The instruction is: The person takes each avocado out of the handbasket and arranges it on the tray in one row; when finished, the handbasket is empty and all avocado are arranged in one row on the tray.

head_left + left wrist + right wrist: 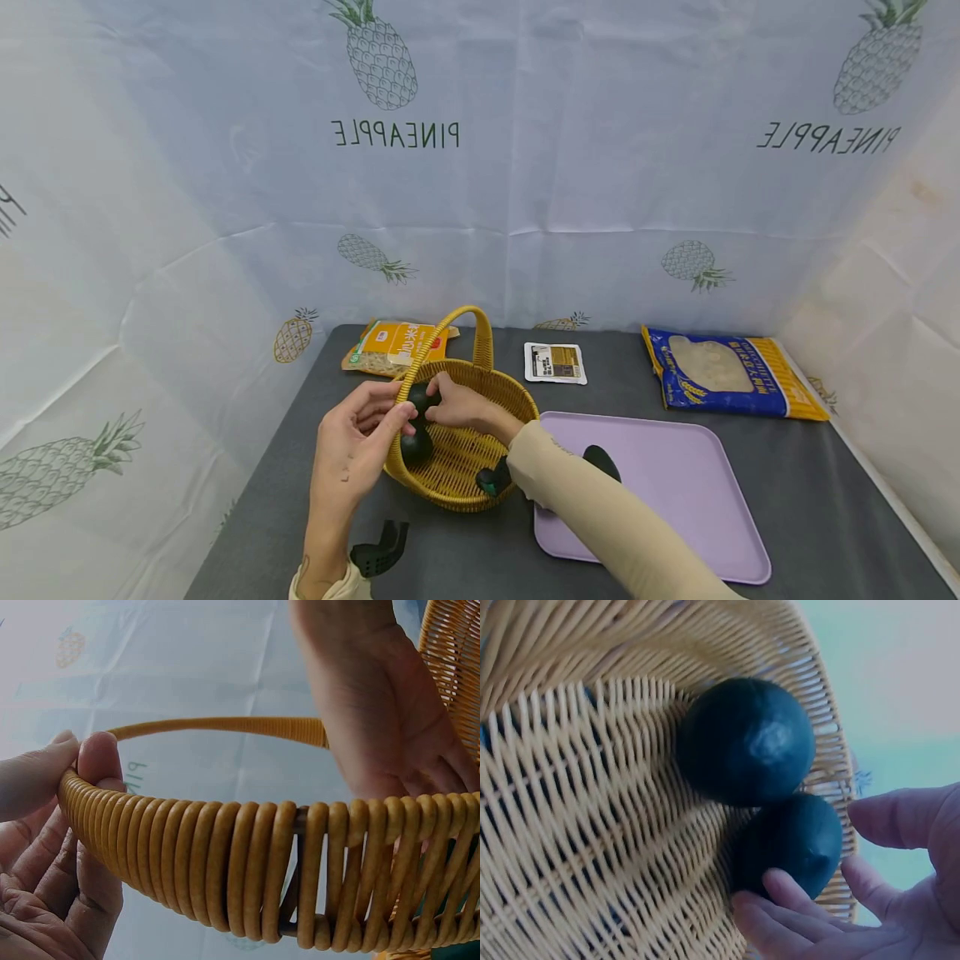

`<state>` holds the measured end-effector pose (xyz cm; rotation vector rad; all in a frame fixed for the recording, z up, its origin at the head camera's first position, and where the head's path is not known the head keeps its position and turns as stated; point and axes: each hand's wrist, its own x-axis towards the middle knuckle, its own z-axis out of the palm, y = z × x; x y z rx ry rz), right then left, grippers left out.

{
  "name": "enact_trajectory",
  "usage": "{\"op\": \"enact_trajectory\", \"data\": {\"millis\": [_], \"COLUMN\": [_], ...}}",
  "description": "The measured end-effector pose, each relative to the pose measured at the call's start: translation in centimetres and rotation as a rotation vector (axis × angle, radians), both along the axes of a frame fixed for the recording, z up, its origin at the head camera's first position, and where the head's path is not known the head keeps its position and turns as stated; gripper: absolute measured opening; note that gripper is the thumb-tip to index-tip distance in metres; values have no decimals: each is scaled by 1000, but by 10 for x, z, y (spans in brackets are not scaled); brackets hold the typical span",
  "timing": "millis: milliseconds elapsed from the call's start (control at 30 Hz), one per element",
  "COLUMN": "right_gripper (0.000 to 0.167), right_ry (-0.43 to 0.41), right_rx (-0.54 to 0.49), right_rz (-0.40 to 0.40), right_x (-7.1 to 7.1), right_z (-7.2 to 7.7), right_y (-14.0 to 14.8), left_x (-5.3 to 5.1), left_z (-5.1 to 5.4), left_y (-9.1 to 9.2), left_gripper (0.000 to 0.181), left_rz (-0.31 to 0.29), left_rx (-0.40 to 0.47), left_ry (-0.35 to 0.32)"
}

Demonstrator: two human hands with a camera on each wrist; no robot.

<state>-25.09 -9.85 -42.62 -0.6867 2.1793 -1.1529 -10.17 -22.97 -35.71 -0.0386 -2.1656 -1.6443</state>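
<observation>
A yellow woven basket [457, 471] with an arched handle [172, 847] stands on the table. My left hand [352, 454] pinches the left side of the handle near the rim between thumb and fingers. Inside the basket, two dark green avocados [746, 742] lie touching each other against the left wall. My right hand [463, 407] reaches in over the far one, the avocado [795, 844] nearest its fingers. Its fingertips touch that avocado's side, while the thumb stands apart from it. Another dark avocado [602, 461] lies on the purple tray [675, 483], partly hidden by my right sleeve.
Behind the basket lies an orange food bag [382, 346]. A small white packet [555, 363] is at the back middle, with a blue and yellow bag [720, 375] at the back right. A pineapple-print cloth [555, 167] hangs behind the dark table [262, 517].
</observation>
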Motion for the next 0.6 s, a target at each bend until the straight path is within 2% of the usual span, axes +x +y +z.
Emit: {"op": "enact_trajectory", "data": {"millis": [300, 500, 600], "right_gripper": [34, 40, 44], "right_ry": [103, 119, 88], "right_rx": [-18, 50, 71], "right_rz": [-86, -121, -154], "right_x": [-11, -11, -12], "right_z": [-4, -1, -1], "right_y": [3, 1, 0], "left_x": [1, 0, 0], "left_z": [0, 0, -1], "left_y": [0, -1, 0], "left_gripper": [25, 25, 24], "left_rz": [1, -3, -8], "left_rx": [-5, 0, -4], "left_ry": [-3, -3, 7]}}
